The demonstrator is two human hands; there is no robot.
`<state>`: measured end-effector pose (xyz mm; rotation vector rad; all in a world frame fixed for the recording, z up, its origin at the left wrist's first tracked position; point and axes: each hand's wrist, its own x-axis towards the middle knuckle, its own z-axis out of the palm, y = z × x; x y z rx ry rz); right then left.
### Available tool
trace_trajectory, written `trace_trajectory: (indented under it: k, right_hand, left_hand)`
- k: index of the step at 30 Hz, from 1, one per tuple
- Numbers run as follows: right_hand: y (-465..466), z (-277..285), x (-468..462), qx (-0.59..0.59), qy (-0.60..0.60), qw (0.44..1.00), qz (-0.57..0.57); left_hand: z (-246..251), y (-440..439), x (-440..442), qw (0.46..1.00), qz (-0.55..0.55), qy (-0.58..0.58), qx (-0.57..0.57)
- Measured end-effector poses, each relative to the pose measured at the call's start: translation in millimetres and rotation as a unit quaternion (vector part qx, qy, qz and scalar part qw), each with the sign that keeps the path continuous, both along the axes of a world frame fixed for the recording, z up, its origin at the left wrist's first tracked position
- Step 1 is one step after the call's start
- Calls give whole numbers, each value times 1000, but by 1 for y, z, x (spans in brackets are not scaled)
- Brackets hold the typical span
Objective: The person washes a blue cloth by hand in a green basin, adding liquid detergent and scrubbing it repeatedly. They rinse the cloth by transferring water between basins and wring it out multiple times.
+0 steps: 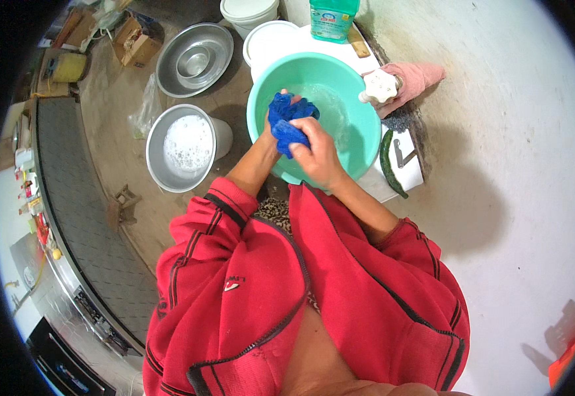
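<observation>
A bunched, wet-looking blue cloth [287, 119] is gripped over a mint-green plastic basin [357, 163]. My left hand [270, 123] holds it from beneath and is mostly hidden behind the folds. From the other side, my right hand [319, 151] closes around the lower part of the cloth, thumb on top. Shallow clear water [337, 114] with a few bubbles lies at the bottom of the basin.
A grey bucket [155, 163] of sudsy water and a metal basin [218, 42] stand on the floor at left. Right of the green basin are a tap [380, 86] with a pink cloth [418, 81], a cucumber [389, 163] and a peeler [402, 154]. A green detergent bottle [332, 24] stands behind.
</observation>
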<state>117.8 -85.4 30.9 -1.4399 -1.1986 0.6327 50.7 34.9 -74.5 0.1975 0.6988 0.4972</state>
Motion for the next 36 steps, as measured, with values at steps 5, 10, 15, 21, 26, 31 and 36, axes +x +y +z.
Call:
trace_trajectory:
  k: [5, 10, 15, 21, 26, 31, 36]
  right_hand:
    - [24, -16, -9, -70, -180, 978, -74]
    - [60, -71, 58, -291, -136, 917, -239]
    - [29, -146, 108, -389, -110, 875, -267]
    - [3, -122, 107, -498, -238, 810, -200]
    - [17, -126, 83, -290, -422, 859, -28]
    - [11, -177, 32, -309, -392, 865, 45]
    - [14, -171, 78, -307, -443, 838, 81]
  left_hand:
    - [-41, -8, -1, 950, 30, -306, -53]
    - [42, -24, 26, 969, 3, 225, 106]
    - [38, -6, 15, 961, -42, 194, 193]
    - [42, 6, 0, 928, -76, 308, 196]
    - [30, 1, -5, 916, -61, 345, 193]
    - [2, -8, -4, 926, -56, 311, 205]
    - [20, -3, -10, 921, -78, 343, 164]
